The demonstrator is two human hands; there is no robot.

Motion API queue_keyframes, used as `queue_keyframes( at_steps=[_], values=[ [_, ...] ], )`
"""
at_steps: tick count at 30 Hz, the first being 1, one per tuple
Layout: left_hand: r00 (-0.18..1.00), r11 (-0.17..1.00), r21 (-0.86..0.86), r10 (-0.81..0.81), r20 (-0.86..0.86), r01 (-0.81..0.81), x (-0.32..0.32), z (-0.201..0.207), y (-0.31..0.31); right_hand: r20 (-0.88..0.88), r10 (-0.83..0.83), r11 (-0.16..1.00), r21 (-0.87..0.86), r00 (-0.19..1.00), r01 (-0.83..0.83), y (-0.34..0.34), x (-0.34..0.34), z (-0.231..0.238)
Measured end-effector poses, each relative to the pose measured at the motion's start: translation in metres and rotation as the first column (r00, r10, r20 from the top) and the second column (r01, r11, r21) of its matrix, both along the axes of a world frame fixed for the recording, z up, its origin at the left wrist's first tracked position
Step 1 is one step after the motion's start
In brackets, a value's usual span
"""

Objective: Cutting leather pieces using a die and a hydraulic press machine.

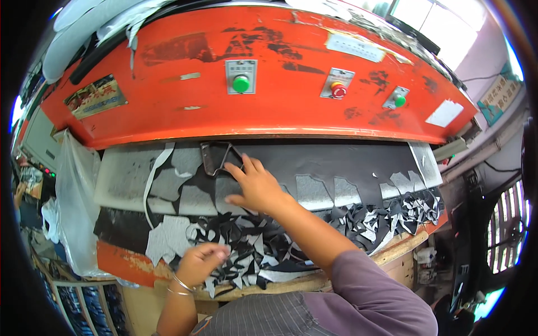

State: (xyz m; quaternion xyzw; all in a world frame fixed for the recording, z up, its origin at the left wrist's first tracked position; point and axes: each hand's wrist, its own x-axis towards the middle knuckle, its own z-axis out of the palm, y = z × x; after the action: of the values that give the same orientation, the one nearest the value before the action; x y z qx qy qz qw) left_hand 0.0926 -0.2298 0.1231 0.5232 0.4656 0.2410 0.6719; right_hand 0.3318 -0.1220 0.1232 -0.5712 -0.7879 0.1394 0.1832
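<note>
On the dark sheet of material [336,162], below the red press, lies a metal cutting die [208,159] with an angular outline. My right hand [256,185] reaches forward to it, fingers stretched and spread, the fingertips at its right edge. My left hand [200,263], with bracelets at the wrist, hovers at the near edge over the scraps. Its fingers are curled in toward the thumb, and whatever they may hold is hidden. Beneath and beside the hands is a heap of black and grey offcuts [246,246]. Shapes cut from the sheet leave the pale board [126,179] showing.
The red press beam [280,112] spans the far side, bearing green buttons [241,84] and a red stop button [338,89]. A clear plastic bag [78,207] hangs at the left. A wooden rail [400,249] runs along the front edge.
</note>
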Motion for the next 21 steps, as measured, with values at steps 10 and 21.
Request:
queue_keyframes(
  at_steps=[10,21],
  values=[
    [0.864,0.907,-0.106,0.421,0.275,-0.407,0.018,-0.043,0.167,-0.208,-0.017,0.973,-0.227,0.978,-0.031,0.055,-0.034,-0.009],
    [0.964,0.99,0.034,0.142,-0.223,-0.138,0.025,-0.04,0.109,-0.436,-0.119,0.916,-0.395,0.892,-0.071,0.0,0.033,-0.016]
  ],
)
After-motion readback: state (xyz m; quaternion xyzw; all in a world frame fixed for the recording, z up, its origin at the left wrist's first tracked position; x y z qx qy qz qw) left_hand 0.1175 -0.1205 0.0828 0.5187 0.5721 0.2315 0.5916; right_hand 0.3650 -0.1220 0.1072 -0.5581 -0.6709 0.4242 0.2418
